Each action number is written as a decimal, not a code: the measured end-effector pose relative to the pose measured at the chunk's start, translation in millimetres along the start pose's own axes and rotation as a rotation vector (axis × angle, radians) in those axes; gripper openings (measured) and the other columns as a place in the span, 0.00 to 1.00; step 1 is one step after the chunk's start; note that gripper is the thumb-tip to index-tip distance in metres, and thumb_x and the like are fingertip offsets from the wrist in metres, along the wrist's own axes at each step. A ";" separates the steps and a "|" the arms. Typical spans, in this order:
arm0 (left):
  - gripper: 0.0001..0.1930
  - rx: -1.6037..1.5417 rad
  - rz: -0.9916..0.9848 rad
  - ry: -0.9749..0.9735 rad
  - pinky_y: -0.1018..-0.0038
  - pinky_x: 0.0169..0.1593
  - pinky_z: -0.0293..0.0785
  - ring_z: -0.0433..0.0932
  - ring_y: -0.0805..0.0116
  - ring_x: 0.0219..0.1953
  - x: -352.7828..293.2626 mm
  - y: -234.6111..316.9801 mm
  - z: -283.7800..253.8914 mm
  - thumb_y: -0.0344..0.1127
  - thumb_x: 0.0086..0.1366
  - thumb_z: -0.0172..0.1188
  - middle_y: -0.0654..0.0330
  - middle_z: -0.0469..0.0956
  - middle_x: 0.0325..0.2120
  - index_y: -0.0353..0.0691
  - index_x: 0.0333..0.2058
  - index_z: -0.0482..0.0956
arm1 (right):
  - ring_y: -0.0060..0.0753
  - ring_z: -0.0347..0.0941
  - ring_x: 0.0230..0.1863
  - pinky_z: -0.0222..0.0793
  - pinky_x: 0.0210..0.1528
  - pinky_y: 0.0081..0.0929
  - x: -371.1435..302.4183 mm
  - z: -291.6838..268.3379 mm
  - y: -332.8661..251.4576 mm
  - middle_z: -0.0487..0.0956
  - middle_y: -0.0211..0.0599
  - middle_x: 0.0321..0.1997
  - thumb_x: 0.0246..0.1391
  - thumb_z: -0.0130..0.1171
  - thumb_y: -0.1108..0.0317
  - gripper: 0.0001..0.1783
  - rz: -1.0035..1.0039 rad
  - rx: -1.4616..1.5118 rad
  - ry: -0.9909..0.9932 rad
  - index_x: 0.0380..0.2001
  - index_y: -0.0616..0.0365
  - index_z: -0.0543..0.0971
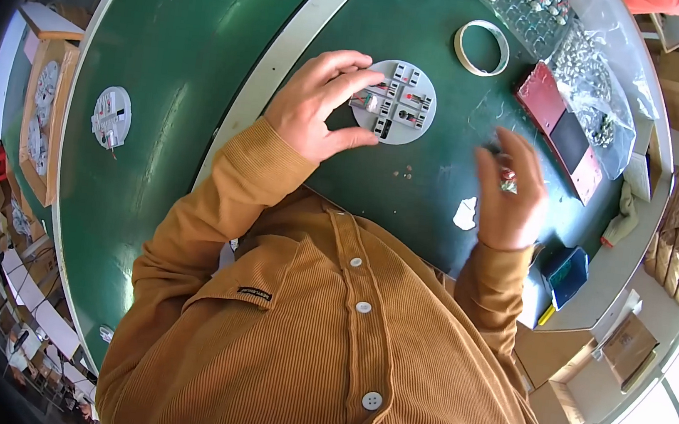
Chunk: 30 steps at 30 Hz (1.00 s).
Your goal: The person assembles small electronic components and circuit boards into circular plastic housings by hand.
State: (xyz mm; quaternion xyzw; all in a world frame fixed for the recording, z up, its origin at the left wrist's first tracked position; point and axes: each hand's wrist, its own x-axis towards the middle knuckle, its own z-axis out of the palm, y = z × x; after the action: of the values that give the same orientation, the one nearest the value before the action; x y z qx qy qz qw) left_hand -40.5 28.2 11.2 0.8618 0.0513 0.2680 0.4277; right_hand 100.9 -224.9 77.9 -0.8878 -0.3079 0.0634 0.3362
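A round, pale grey disc [405, 132] lies on the green table in front of me, with small black-and-white blocks and bits of red wire laid out on it. Around its left side curves my left hand [311, 108], thumb tip at the lower edge and fingertips at the upper edge, gripping it. My right hand [519, 195] is off to the right of the disc, above the table and smeared by motion. Between its curled fingers and thumb shows a small red-and-silver part [508, 179], too blurred to name.
A tape roll [458, 45] and a dark red box [544, 96] sit beyond my hands, beside a plastic bag of small metal parts [584, 62]. White scrap [465, 213] and a dark blue container [567, 276] lie nearer right. Another disc [110, 125] is far left.
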 end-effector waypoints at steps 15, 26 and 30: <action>0.15 0.018 -0.110 -0.115 0.74 0.43 0.76 0.77 0.69 0.37 8.8 -14.2 -3.8 0.22 0.52 0.76 0.63 0.80 0.42 0.40 0.39 0.84 | 0.46 0.83 0.46 0.80 0.51 0.34 -8.7 8.8 16.7 0.84 0.42 0.55 0.60 0.68 0.73 0.26 -0.078 0.176 0.101 0.63 0.57 0.79; 0.19 -0.025 -0.126 -0.059 0.75 0.46 0.78 0.79 0.67 0.43 0.6 -20.4 -1.7 0.17 0.49 0.72 0.60 0.80 0.49 0.37 0.42 0.85 | 0.36 0.81 0.36 0.78 0.39 0.31 41.9 59.2 -69.9 0.83 0.33 0.50 0.56 0.73 0.69 0.23 -0.493 -0.110 -0.270 0.56 0.51 0.84; 0.18 -0.215 -0.214 0.019 0.73 0.47 0.78 0.79 0.66 0.41 2.0 -14.3 -0.9 0.20 0.51 0.73 0.62 0.79 0.47 0.39 0.41 0.83 | 0.38 0.80 0.35 0.77 0.38 0.31 41.7 58.6 -77.0 0.83 0.31 0.50 0.59 0.71 0.65 0.21 -0.398 -0.227 -0.357 0.57 0.49 0.85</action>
State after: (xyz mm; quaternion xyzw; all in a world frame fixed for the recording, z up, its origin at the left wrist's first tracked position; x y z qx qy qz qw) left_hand -37.3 38.5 1.6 0.7979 0.1180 0.2331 0.5433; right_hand 76.8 -122.5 86.0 -0.8167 -0.5353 0.1164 0.1811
